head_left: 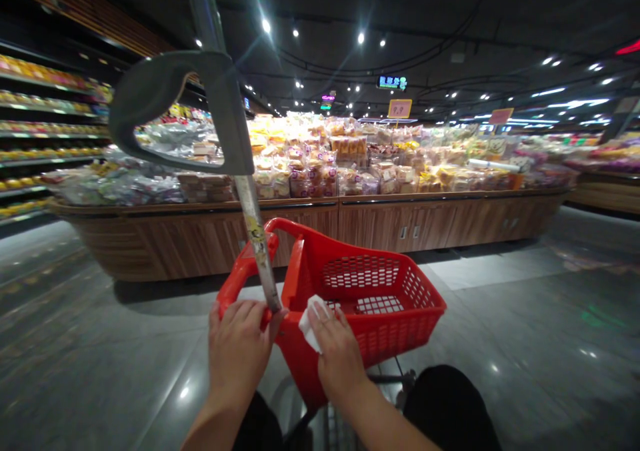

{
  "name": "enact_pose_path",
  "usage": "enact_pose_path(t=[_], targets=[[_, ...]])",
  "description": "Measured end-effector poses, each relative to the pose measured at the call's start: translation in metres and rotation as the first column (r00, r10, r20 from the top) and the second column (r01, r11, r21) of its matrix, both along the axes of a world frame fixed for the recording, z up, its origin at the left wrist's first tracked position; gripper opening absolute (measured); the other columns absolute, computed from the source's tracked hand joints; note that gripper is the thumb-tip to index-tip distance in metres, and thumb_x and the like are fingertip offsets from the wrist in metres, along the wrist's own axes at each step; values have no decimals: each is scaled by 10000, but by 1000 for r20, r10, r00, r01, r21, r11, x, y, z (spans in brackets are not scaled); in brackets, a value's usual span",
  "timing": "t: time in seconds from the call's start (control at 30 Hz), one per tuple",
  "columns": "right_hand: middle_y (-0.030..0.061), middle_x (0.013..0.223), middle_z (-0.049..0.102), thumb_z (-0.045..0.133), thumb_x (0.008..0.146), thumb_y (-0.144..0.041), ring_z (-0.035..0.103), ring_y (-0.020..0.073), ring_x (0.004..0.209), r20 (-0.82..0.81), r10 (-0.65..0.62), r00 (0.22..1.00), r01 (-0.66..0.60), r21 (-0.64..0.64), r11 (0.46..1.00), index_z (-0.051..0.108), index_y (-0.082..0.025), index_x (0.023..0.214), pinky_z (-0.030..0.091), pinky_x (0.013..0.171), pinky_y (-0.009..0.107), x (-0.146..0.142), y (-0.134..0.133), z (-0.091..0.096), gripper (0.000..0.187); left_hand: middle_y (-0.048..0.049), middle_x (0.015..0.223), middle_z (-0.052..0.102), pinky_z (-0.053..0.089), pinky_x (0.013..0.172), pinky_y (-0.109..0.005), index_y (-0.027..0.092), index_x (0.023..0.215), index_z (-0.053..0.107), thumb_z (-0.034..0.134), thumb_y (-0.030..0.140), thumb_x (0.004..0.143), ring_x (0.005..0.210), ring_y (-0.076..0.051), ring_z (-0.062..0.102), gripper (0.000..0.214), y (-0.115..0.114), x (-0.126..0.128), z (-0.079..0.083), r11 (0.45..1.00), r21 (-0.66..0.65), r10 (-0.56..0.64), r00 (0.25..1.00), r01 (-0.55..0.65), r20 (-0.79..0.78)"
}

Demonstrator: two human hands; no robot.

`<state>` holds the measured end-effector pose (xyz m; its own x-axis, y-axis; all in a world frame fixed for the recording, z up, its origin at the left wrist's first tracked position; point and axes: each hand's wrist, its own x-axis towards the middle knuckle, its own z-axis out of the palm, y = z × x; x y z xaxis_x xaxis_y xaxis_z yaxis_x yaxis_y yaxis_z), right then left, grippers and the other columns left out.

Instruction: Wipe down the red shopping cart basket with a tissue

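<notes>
A red plastic shopping cart (350,344) stands right in front of me. My left hand (241,341) is wrapped round the near end of its red handle, close to the foot of a metal pole (250,217). On that pole, higher up, is a grey loop-shaped plastic grip (233,117). A crumpled white cloth or tissue (309,327) lies under the fingers of my right hand (336,344), which presses it onto the near rim of the basket. Part of the cloth is hidden by the fingers. Through the perforated walls the basket's inside shows.
Beyond the cart runs a long wooden display counter (280,237) heaped with bagged foods (310,164). Stocked shelves (50,131) line the left side. Price signs (400,109) rise above the goods. My dark-clothed knee (450,404) is at lower right, over grey tiled floor (525,331).
</notes>
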<state>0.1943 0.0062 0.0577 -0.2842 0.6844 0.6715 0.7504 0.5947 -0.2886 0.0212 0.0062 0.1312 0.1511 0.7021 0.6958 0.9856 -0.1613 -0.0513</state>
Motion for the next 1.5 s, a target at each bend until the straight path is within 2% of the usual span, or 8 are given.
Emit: enact_pose_path(t=[0.23, 0.47, 0.57, 0.73, 1.0, 1.27, 1.33, 1.5], targets=[[86, 1391, 464, 345, 626, 68, 377, 218, 1321, -43, -298, 954, 292, -107, 950, 472, -170, 1338, 152, 1121, 498, 50, 1, -22, 762, -69, 878, 687, 231, 1021, -518, 199, 817, 620, 463, 322, 845, 919, -278, 578, 202, 1, -2, -1, 1000, -1, 18, 1000, -18, -10], [109, 1418, 425, 423, 799, -59, 314, 207, 1354, -24, -91, 996, 90, -9, 996, 414, -127, 1370, 195, 1130, 437, -1, -4, 1, 575, -69, 856, 683, 238, 1017, -523, 203, 792, 612, 445, 356, 851, 912, -284, 582, 234, 1, -3, -1, 999, -6, 32, 999, -32, -19], [102, 1413, 435, 396, 815, -43, 331, 192, 1346, -12, -99, 995, 100, 33, 994, 414, -139, 1371, 183, 1136, 429, 11, -1, -8, 564, -66, 851, 681, 234, 1019, -520, 204, 786, 607, 440, 357, 855, 913, -282, 579, 236, 1, -3, 0, 999, -12, 32, 999, -32, -25], [113, 1381, 475, 370, 737, 30, 385, 221, 1315, -43, -253, 966, 253, -12, 967, 454, -135, 1346, 207, 1121, 477, 54, 6, -32, 637, -67, 840, 677, 232, 1024, -517, 206, 770, 591, 428, 365, 861, 904, -276, 573, 245, 0, -2, -1, 999, -7, 44, 999, -44, -32], [106, 1399, 456, 380, 681, 47, 369, 206, 1323, -30, -124, 992, 124, 12, 992, 452, -104, 1346, 350, 1076, 403, 21, 2, -24, 686, -84, 864, 689, 242, 1023, -513, 210, 782, 585, 404, 370, 868, 933, -281, 573, 256, 5, -8, -4, 998, 21, 59, 996, -58, -63], [123, 1329, 530, 348, 751, 31, 459, 227, 1259, -34, -347, 937, 345, -46, 937, 509, -106, 1300, 287, 1086, 459, 86, 8, -47, 588, -97, 870, 678, 254, 1010, -526, 199, 807, 588, 363, 399, 878, 944, -303, 569, 309, 4, -12, -2, 999, 10, 42, 997, -42, -63], [120, 1323, 538, 344, 743, 38, 454, 219, 1264, -54, -360, 931, 358, -43, 933, 526, -105, 1282, 263, 1097, 446, 79, 8, -45, 586, -106, 890, 678, 251, 1014, -526, 197, 814, 587, 359, 411, 881, 958, -308, 567, 320, 5, -13, -3, 999, 15, 43, 997, -42, -71], [72, 1370, 497, 356, 700, 42, 389, 177, 1311, -36, -216, 976, 217, 54, 975, 502, -123, 1299, 226, 1113, 388, 43, 5, -37, 638, -118, 883, 679, 255, 1012, -535, 198, 811, 592, 345, 446, 886, 955, -319, 569, 358, 10, -21, -5, 999, 25, 34, 996, -32, -87]])
